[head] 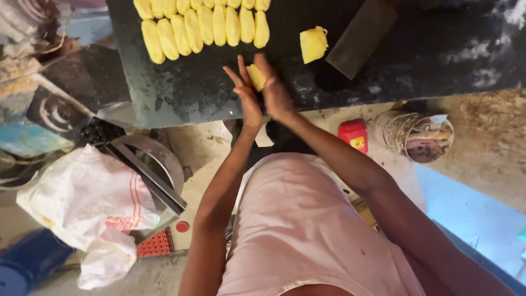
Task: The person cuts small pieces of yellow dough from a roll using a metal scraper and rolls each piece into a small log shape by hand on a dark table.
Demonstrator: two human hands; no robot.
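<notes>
- Both hands are up over the near edge of the dark table (181, 93); the left hand (245, 93) and right hand (274, 90) stand palm to palm with a small yellow dough piece (255, 77) pressed between them
- The grip is a flat-palmed sandwich, fingers straight and loosely spread, holding the piece from both sides; only its upper end peeks out between the fingers
- It looks soft and pliable, judging by the smooth rounded shapes already lying there; light too, no strain in the wrists
- A piece like this likely dents under fingertips; broad palm contact along its long sides seems the safer hold, pinching at the ends would probably thin or tear it
- The surface looks matte and a little moist; it may cling to skin rather than slip
- Beyond the hands, two rows of shaped pieces (203, 24) lie side by side, touching; a rougher yellow dough block (313, 44) sits to the right, just beside a dark flat slab (361, 35)
- Below the table edge, a red container (354, 134) and a can (416, 134) stand on the floor
</notes>
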